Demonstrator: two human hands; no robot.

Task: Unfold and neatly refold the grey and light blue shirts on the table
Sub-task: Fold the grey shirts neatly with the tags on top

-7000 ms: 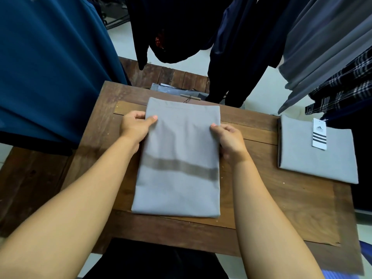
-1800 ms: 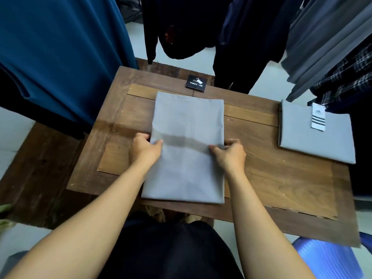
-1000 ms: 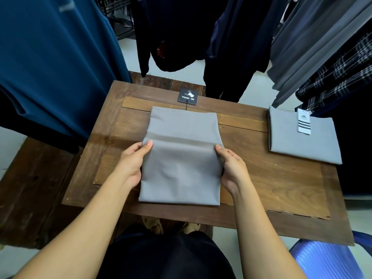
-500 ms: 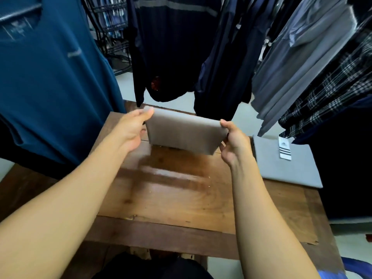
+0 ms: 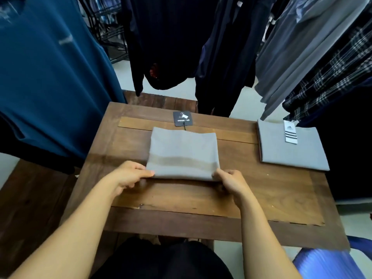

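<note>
A grey shirt (image 5: 184, 150), folded into a compact rectangle, lies flat in the middle of the wooden table (image 5: 261, 198). Its black hang tag (image 5: 182, 118) sticks out at the far edge. My left hand (image 5: 130, 175) pinches the shirt's near left corner. My right hand (image 5: 229, 181) pinches the near right corner. A second folded shirt (image 5: 291, 152), light blue-grey with a white striped tag (image 5: 289, 132), rests at the table's right side, apart from both hands.
Clothes hang close around the table: a teal shirt (image 5: 50, 77) at left, dark garments (image 5: 171, 43) behind, grey and plaid ones (image 5: 322, 63) at right. A blue plastic stool (image 5: 326, 264) stands at lower right. A lower wooden platform (image 5: 30, 202) lies to the left.
The grey shirt was folded in half, lifted off the table and held up, and now lies flat again as a shorter rectangle, with both hands at its near corners.
</note>
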